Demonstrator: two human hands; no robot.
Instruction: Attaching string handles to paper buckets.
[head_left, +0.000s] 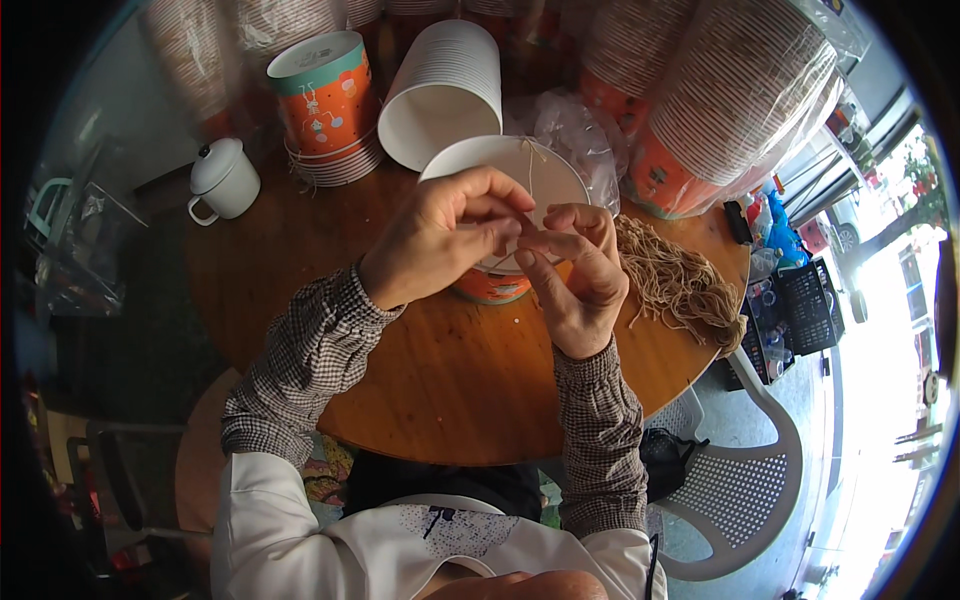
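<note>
A round paper bucket (492,289), white inside with an orange printed wall, stands open-mouthed on the wooden table before me. A thin tan string (531,180) shows at its far rim and runs down toward my fingers. Over the bucket's near side, my left hand (445,235) comes in from the left with thumb and fingers pinched on the string. My right hand (577,285) meets it fingertip to fingertip, its thumb and forefinger also closed on the string. The exact string end between the fingertips is too fine to make out. Right of the bucket lies a loose skein of tan string (675,275).
Behind stand a stack of orange-and-green buckets (322,110) and a white bucket stack (440,95) on its side. A lidded white enamel mug (226,180) is at left. Plastic-wrapped bucket stacks (735,100) line the back; a perforated chair (735,495) stands right of the table (440,400).
</note>
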